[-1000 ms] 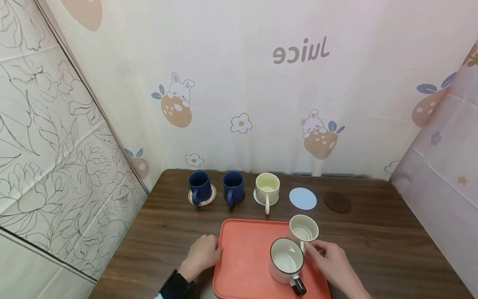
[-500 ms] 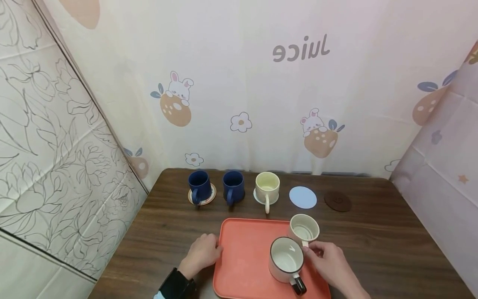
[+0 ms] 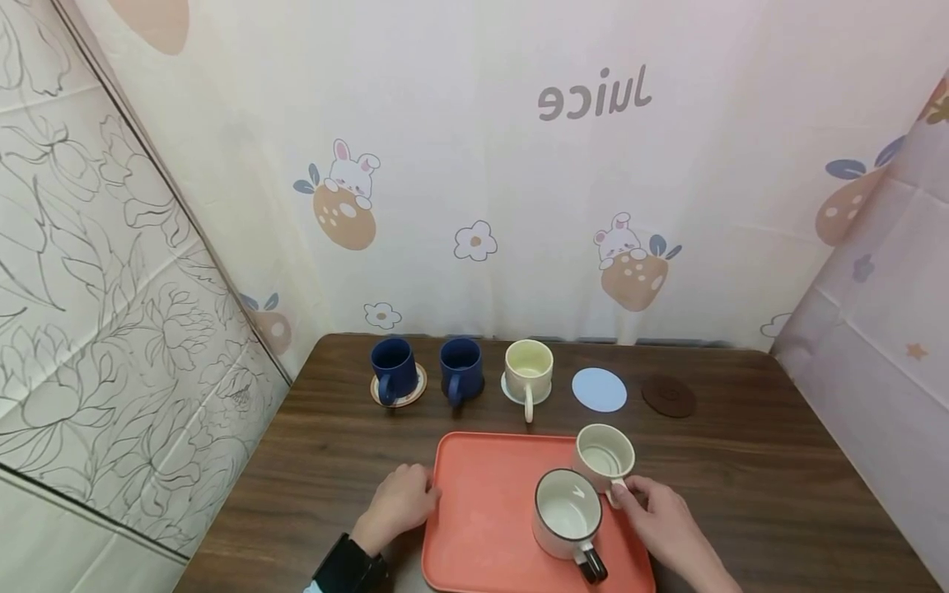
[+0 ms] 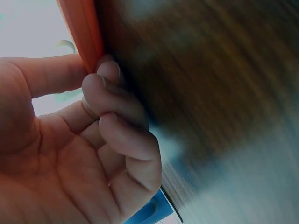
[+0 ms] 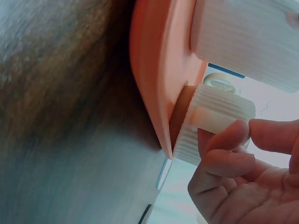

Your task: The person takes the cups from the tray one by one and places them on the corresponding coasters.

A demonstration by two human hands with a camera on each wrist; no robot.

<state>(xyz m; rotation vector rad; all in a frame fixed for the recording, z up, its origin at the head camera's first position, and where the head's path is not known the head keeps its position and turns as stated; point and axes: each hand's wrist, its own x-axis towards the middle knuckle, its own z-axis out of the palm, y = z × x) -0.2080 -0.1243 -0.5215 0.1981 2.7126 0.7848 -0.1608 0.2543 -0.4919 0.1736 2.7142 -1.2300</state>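
My left hand pinches the left rim of a coral-red tray; in the left wrist view the thumb and curled fingers close on that rim. A cream mug stands at the tray's back right corner. My right hand pinches its handle, and the right wrist view shows the ribbed mug on the tray, thumb and forefinger on the handle. Just in front of it on the tray is a white mug with a black rim and black handle, touched by neither hand.
Along the table's back stand two navy mugs and a pale yellow mug, each on a coaster. Further right lie a bare light blue coaster and a dark brown one. A printed curtain hangs behind.
The cream mug's handle has turned a little to the right, with my right hand still pinching it. My left hand stays at the tray's rim.
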